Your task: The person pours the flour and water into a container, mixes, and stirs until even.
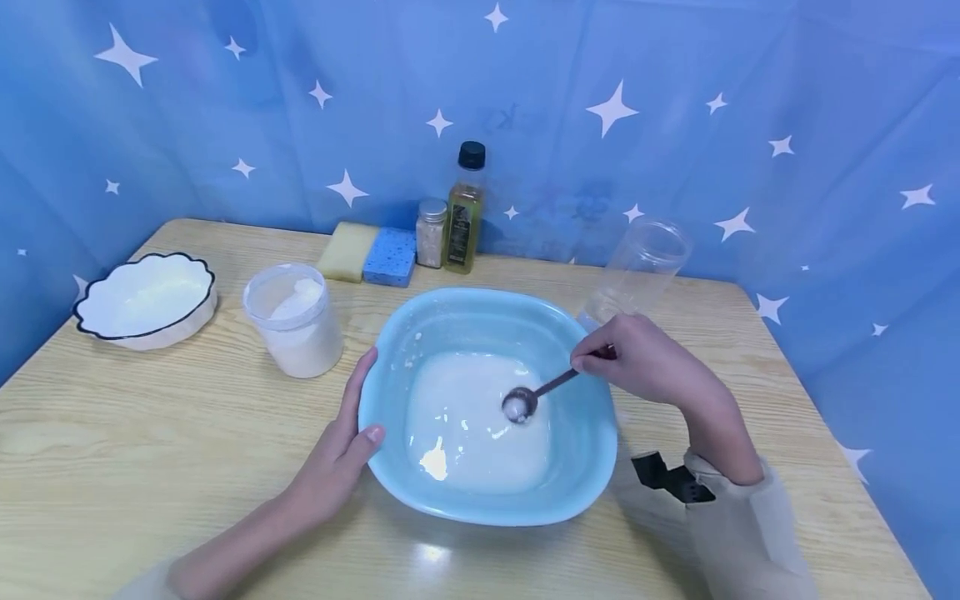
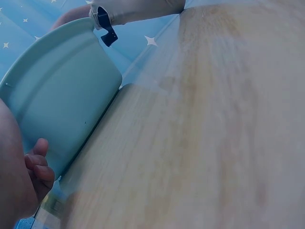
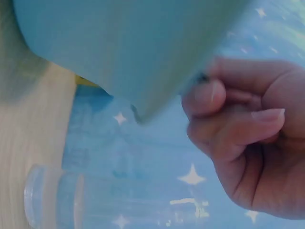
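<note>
Two hands are being used at the light blue basin (image 1: 577, 467), one on each side of it. The spoon (image 1: 536, 393) is being pinched at the far end of its handle by the right hand (image 1: 637, 358), with the thumb and the first fingers curled together around it; in the right wrist view the fingers (image 3: 224, 102) are seen closed tightly, but the handle itself is mostly hidden there. From this grip the long axis of the spoon is running down and to the left, so its round bowl is lying lower than the fingers and toward the middle of the basin, dipped in the white liquid (image 1: 465, 417). The right hand is clearly the nearer one to the spoon.

The left hand (image 1: 341, 454) is being laid against the outer left wall of the basin, fingers mostly straight along the rim, the thumb touching the edge; nothing is being clamped by it. Behind the right hand, a clear empty jar (image 1: 645, 258) is lying on its side on the wooden table (image 1: 150, 433). Beyond the left hand, a white container of powder (image 1: 294, 321) is standing near the basin, not touching it.
</note>
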### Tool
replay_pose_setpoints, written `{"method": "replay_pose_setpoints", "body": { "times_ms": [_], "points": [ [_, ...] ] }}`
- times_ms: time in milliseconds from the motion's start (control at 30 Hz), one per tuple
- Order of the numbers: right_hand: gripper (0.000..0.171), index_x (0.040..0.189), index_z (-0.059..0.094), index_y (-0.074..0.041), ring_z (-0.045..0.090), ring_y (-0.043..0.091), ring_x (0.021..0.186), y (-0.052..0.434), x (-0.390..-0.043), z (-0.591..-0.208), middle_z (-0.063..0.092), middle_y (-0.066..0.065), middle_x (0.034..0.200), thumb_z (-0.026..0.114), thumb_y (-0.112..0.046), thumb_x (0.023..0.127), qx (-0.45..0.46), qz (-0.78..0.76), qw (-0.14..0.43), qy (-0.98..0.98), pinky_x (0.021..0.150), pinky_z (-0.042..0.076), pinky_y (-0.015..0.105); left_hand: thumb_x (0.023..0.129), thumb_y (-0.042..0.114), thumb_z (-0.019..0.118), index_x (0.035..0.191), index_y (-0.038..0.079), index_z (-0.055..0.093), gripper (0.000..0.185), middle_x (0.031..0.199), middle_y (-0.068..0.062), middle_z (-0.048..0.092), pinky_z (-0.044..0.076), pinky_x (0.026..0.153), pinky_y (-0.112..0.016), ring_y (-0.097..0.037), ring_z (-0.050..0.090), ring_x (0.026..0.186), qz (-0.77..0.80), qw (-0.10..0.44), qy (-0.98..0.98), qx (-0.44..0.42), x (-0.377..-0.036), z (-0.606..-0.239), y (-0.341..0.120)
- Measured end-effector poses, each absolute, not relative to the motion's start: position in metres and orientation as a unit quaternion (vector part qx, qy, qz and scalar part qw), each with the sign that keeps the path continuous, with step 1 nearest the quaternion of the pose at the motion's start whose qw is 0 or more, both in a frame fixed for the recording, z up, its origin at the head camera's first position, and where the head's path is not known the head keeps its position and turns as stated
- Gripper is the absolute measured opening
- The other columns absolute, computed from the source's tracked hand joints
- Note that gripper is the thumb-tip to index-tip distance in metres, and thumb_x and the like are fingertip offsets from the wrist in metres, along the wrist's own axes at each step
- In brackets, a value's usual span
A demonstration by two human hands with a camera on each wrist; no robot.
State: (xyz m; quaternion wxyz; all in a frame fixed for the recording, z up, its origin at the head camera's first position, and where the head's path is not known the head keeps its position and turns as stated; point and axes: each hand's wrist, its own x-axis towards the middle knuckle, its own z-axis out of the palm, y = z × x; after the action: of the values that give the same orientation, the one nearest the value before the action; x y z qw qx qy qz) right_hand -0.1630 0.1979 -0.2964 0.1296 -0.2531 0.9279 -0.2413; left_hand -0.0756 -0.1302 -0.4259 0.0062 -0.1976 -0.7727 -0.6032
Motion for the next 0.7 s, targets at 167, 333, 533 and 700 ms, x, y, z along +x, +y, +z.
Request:
{"method": "replay_pose_setpoints", "body": {
  "times_ms": [167, 333, 533, 700],
  "points": [
    [0.012, 0.088, 0.074, -0.01, 0.033, 0.006, 0.048, 0.196, -0.162, -0.3, 0.061, -0.003, 0.066, 0.063, -0.009, 0.088, -0.318, -0.261, 0.185, 0.892, 0.045, 0.032, 0.021, 0.097, 0.011, 0.039, 0.15, 0.032, 0.001, 0.068, 0.154, 0.0, 0.012, 0.048, 0.087, -0.033, -0.033, 0.044, 0.122, -0.609, 0.002, -0.767, -0.202, -0.077, -0.425, -0.131],
    [0.012, 0.089, 0.074, -0.008, 0.04, 0.008, 0.05, 0.172, -0.163, -0.313, 0.063, -0.001, 0.07, 0.063, -0.01, 0.088, -0.324, -0.267, 0.132, 0.898, 0.047, 0.034, 0.022, 0.096, 0.009, 0.039, 0.15, 0.032, 0.004, 0.068, 0.153, -0.003, 0.014, 0.05, 0.081, -0.03, -0.035, 0.046, 0.118, -0.614, 0.008, -0.768, -0.182, -0.072, -0.426, -0.133],
    [0.012, 0.089, 0.075, -0.005, 0.038, 0.01, 0.048, 0.187, -0.165, -0.305, 0.066, 0.001, 0.072, 0.063, -0.005, 0.086, -0.28, -0.245, 0.117, 0.921, 0.046, 0.035, 0.023, 0.096, 0.008, 0.039, 0.15, 0.032, 0.004, 0.069, 0.154, -0.002, 0.011, 0.048, 0.084, -0.03, -0.034, 0.044, 0.121, -0.611, 0.012, -0.769, -0.188, -0.072, -0.425, -0.132],
    [0.012, 0.088, 0.074, -0.008, 0.036, 0.008, 0.048, 0.193, -0.162, -0.302, 0.063, -0.002, 0.068, 0.063, -0.005, 0.087, -0.304, -0.247, 0.154, 0.907, 0.046, 0.034, 0.022, 0.095, 0.006, 0.039, 0.15, 0.031, 0.005, 0.07, 0.154, -0.002, 0.013, 0.047, 0.087, -0.03, -0.032, 0.046, 0.119, -0.605, 0.018, -0.772, -0.194, -0.074, -0.425, -0.13]
  ]
}}
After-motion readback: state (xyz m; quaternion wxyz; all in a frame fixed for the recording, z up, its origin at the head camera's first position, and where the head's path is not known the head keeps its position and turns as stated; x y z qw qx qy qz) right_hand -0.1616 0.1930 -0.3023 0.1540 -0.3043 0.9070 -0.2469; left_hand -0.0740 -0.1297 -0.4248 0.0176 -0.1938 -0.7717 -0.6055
